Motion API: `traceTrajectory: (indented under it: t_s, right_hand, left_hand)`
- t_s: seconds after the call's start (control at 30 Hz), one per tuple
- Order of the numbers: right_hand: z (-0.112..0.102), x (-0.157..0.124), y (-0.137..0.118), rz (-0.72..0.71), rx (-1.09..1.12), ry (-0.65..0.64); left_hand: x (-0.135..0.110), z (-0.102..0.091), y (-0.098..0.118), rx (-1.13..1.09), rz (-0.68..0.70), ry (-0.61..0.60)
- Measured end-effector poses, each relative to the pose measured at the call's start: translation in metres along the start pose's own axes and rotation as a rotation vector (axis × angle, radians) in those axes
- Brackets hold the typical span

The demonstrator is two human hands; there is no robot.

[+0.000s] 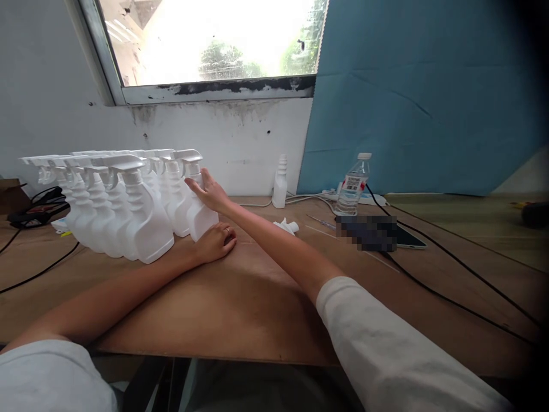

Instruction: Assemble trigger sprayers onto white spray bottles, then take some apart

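A: Biggest first, quick.

B: Brown tabletop (257, 320), smooth, wood-looking, straight front edge. Behind it, blue sheet (412, 103), creased, zigzag-cut edge, hung over the right part of the wall (244, 137). Bare part's white, stained under the window.

A: Next size down?

B: Block of spray bottles (143, 234), left side of the table. White plastic, translucent look, ribbed necks, curvy bodies, long flat trigger heads lined up in rows.

A: Single items?

B: End spray bottle (203, 220), upright at the block's right end, same white plastic. Water bottle (349, 197), clear, tapered shoulder, white cap, right rear. White bottle (280, 191), slim, ribbed neck, near the wall between those two.

A: Hands?

B: Right hand (210, 191) grasping the end spray bottle just below its head, thumb on the near side. Left hand (213, 243) at its foot, fingers loosely curled; can't tell if it grips.

A: Smallest?

B: Angular white plastic piece (291, 228) lying on the tabletop, then a thin ring (227, 230) on a left finger.
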State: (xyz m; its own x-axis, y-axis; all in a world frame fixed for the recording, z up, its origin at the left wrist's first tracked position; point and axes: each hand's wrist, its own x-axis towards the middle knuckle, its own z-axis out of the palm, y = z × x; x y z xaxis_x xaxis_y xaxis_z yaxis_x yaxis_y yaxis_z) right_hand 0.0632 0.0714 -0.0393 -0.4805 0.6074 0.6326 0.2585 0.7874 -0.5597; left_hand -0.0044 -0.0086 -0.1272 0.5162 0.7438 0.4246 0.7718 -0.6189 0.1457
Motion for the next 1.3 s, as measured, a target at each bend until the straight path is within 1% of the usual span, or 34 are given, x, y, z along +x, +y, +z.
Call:
traceTrajectory:
  t_s: [0.07,0.13,0.2,0.23,0.27,0.33,0.4,0.43,0.5,0.57,0.63,0.7,0.77,0.87,0.93,1.0,1.07,1.2,1.23,1.3]
  right_hand:
    - [0.001,0.002,-0.001,0.037,0.009,-0.061]
    - [-0.002,0.002,-0.001,0.055,0.015,-0.089]
    - [-0.011,-0.003,-0.001,0.053,0.019,-0.114]
    - [-0.020,-0.008,-0.001,0.046,0.010,-0.126]
    - [-0.030,-0.015,-0.001,0.034,-0.013,-0.137]
    - [-0.060,-0.036,0.001,-0.001,-0.107,-0.148]
    - [-0.097,-0.065,0.004,-0.066,-0.258,-0.166]
    - [-0.115,-0.082,0.008,-0.073,-0.371,-0.177]
    - [-0.151,-0.118,0.017,0.006,-0.656,-0.225]
    - [-0.177,-0.153,0.030,0.059,-0.731,-0.240]
    - [-0.192,-0.184,0.043,0.095,-0.767,-0.248]
    - [-0.195,-0.207,0.053,0.127,-0.781,-0.225]
    - [-0.190,-0.220,0.060,0.140,-0.744,-0.194]
    - [-0.176,-0.226,0.067,0.124,-0.644,-0.181]
    - [-0.169,-0.226,0.071,0.108,-0.589,-0.196]
    - [-0.168,-0.226,0.074,0.096,-0.526,-0.218]
    - [-0.169,-0.227,0.075,0.091,-0.463,-0.227]
    - [-0.170,-0.230,0.069,0.121,-0.368,-0.184]
    - [-0.168,-0.230,0.066,0.139,-0.332,-0.160]
    - [-0.161,-0.231,0.058,0.205,-0.166,-0.075]
  left_hand:
    - [0.001,0.001,-0.005,0.001,-0.029,0.014]
    - [0.002,0.002,-0.011,0.001,-0.040,0.019]
    - [0.003,0.003,-0.016,0.001,-0.047,0.019]
    - [0.003,0.003,-0.019,0.001,-0.052,0.020]
    - [0.003,0.003,-0.021,0.000,-0.056,0.022]
    - [0.003,0.004,-0.026,-0.008,-0.062,0.028]
    - [0.003,0.005,-0.028,-0.022,-0.061,0.038]
    - [0.004,0.006,-0.028,-0.030,-0.058,0.042]
    - [0.008,0.009,-0.026,-0.048,-0.046,0.050]
    - [0.016,0.014,-0.019,-0.070,-0.029,0.054]
    - [0.029,0.021,-0.009,-0.097,-0.011,0.057]
    - [0.046,0.031,0.004,-0.129,0.009,0.059]
    - [0.064,0.042,0.018,-0.160,0.033,0.064]
    - [0.089,0.056,0.035,-0.226,0.117,0.068]
    - [0.100,0.063,0.040,-0.284,0.181,0.017]
    - [0.106,0.068,0.041,-0.329,0.206,-0.064]
    - [0.106,0.070,0.039,-0.350,0.190,-0.117]
    - [0.090,0.064,0.036,-0.397,0.131,-0.092]
    - [0.084,0.061,0.037,-0.413,0.118,-0.087]
    - [0.072,0.056,0.041,-0.456,0.109,-0.083]
